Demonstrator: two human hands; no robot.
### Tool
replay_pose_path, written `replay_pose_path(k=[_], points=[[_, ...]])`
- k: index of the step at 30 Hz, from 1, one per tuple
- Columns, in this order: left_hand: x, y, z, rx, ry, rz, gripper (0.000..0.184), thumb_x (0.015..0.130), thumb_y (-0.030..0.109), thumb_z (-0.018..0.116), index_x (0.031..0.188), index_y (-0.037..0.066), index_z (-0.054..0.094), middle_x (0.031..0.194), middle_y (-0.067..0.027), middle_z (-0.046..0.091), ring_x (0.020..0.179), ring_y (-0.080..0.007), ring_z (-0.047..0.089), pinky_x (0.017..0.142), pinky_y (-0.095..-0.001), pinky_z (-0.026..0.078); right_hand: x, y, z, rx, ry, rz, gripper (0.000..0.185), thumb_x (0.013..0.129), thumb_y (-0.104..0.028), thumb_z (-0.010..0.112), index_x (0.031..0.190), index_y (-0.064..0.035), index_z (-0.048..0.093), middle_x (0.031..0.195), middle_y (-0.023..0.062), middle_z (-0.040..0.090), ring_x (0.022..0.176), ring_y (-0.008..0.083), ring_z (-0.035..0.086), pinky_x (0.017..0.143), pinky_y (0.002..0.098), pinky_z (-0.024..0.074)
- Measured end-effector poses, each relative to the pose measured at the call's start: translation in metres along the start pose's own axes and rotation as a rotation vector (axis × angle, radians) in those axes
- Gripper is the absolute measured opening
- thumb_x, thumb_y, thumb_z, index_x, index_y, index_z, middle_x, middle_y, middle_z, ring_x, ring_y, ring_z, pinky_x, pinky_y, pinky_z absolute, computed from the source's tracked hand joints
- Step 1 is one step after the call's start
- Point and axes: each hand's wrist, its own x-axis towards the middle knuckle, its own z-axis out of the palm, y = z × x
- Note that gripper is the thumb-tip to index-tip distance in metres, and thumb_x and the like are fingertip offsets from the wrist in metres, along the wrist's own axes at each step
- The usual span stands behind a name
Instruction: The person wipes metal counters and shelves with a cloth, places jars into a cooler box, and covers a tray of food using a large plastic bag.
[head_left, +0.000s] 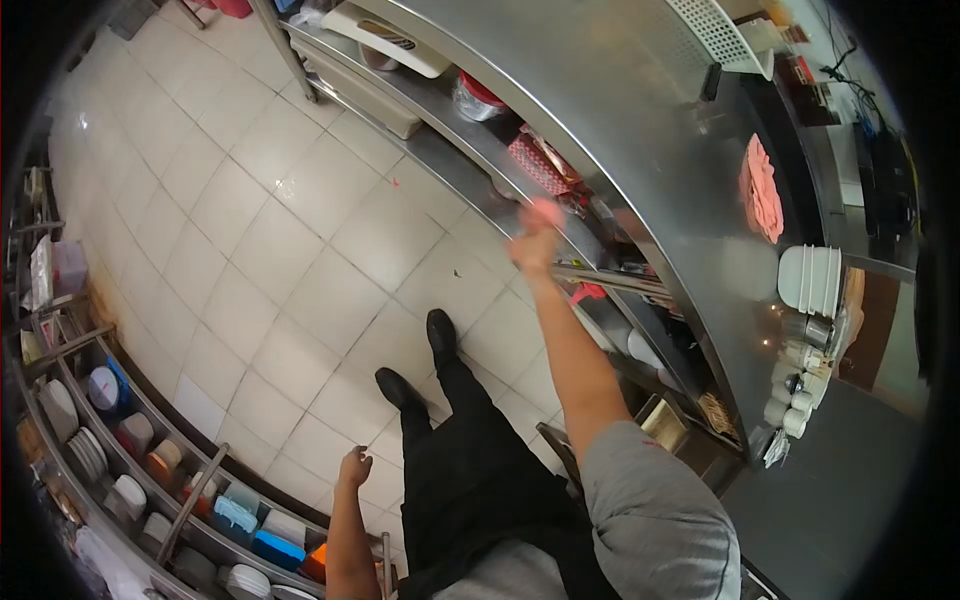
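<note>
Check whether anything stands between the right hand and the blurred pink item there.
Nothing visible does: the pink item appears to be in the right hand, though blur hides the exact grip. The steel countertop lies off to the side, not between them.

The right arm (575,345) reaches far out in front and is almost straight. The right hand (535,250) at its end looks blurry, with its fingers curled in a grip. The left arm (350,530) hangs low at the side. The left hand (354,467) is loose, with its fingers a little bent. The right foot (441,335) is a bit ahead of the left foot (400,388).
</note>
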Motion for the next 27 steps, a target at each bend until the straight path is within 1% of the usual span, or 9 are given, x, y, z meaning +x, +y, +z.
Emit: replay_pose_path(k=[2,5,9,15,18,22,23,25,27], points=[[0.001,-0.004,0.007,0.003,-0.017,-0.035,0.045,0.082,0.024,0.063,0.122,0.003,0.057,0.104,-0.0207,0.067,0.094,-0.0309,0.065,0.083,-0.0373,0.051,-0.035,-0.069,0.049,-0.09,-0.415,-0.139,0.026,0.081,0.001,0.053,0.106,-0.0018,0.062,0.107,0.0158,0.057,0.101,0.0337,0.056,0.089,0.0432,0.0443],[0.007,0.023,-0.002,-0.225,0.022,-0.023,0.042,0.084,0.021,0.062,0.122,0.002,0.057,0.102,-0.0179,0.068,0.092,-0.0258,0.066,0.081,-0.0337,0.051,0.0,-0.055,0.061,-0.556,-0.072,-0.633,0.031,0.08,0.002,0.054,0.11,-0.0024,0.061,0.108,0.0194,0.057,0.097,0.0366,0.057,0.085,0.043,0.0469],[0.037,0.039,0.003,-0.534,0.172,0.054,0.036,0.089,0.015,0.058,0.123,0.002,0.057,0.102,-0.0158,0.067,0.091,-0.0215,0.065,0.08,-0.031,0.051,0.045,-0.044,0.044,-0.714,0.361,-0.145,0.028,0.08,0.0,0.055,0.107,-0.0008,0.064,0.1,0.0208,0.059,0.094,0.0388,0.057,0.084,0.0441,0.0477],[0.048,0.062,0.002,-0.624,0.22,0.091,0.033,0.09,0.017,0.056,0.119,0.003,0.058,0.099,-0.0154,0.069,0.088,-0.0241,0.067,0.077,-0.0332,0.052,0.068,-0.085,0.084,-0.701,-0.036,-0.853,0.015,0.082,-0.002,0.057,0.094,0.0004,0.065,0.096,0.0215,0.059,0.087,0.0334,0.06,0.076,0.0415,0.0497],[0.046,0.062,0.004,-0.54,0.199,0.022,0.033,0.09,0.018,0.056,0.12,0.003,0.058,0.1,-0.0167,0.068,0.088,-0.0266,0.067,0.078,-0.035,0.052,0.082,-0.099,0.118,0.027,-0.025,0.196,0.013,0.085,-0.003,0.055,0.095,-0.001,0.062,0.093,0.0197,0.059,0.078,0.0273,0.061,0.069,0.0366,0.0505],[0.042,0.073,0.015,-0.318,0.198,-0.06,0.046,0.086,0.031,0.063,0.124,0.005,0.056,0.104,-0.0204,0.066,0.098,-0.0354,0.064,0.083,-0.0431,0.051,0.025,-0.055,0.167,0.088,-0.81,-0.048,0.012,0.09,-0.008,0.053,0.098,-0.0025,0.061,0.092,0.0134,0.06,0.075,0.024,0.062,0.067,0.0328,0.0505],[0.038,0.085,0.012,-0.199,0.08,-0.088,0.055,0.084,0.035,0.066,0.128,0.005,0.052,0.107,-0.0217,0.065,0.099,-0.0365,0.063,0.083,-0.0437,0.051,0.003,-0.047,0.172,0.499,-1.066,0.458,0.014,0.091,-0.009,0.053,0.099,-0.002,0.061,0.093,0.0111,0.061,0.078,0.0233,0.063,0.068,0.0322,0.0505],[0.008,0.126,-0.02,0.045,-0.166,-0.149,0.075,0.079,0.043,0.071,0.137,0.006,0.043,0.113,-0.0244,0.062,0.102,-0.0385,0.062,0.085,-0.0448,0.05,-0.032,-0.016,0.158,-0.533,-0.876,-0.303,0.019,0.085,-0.007,0.055,0.101,-0.0047,0.066,0.091,0.0139,0.065,0.085,0.0253,0.063,0.075,0.038,0.0513],[-0.016,0.15,-0.032,0.01,-0.096,-0.17,0.094,0.072,0.047,0.076,0.144,0.007,0.03,0.122,-0.0283,0.054,0.104,-0.0404,0.06,0.086,-0.0454,0.05,-0.031,0.038,0.138,-0.283,-0.965,0.162,0.026,0.085,-0.008,0.056,0.11,-0.0049,0.064,0.099,0.0141,0.065,0.087,0.026,0.064,0.077,0.0376,0.0525]])
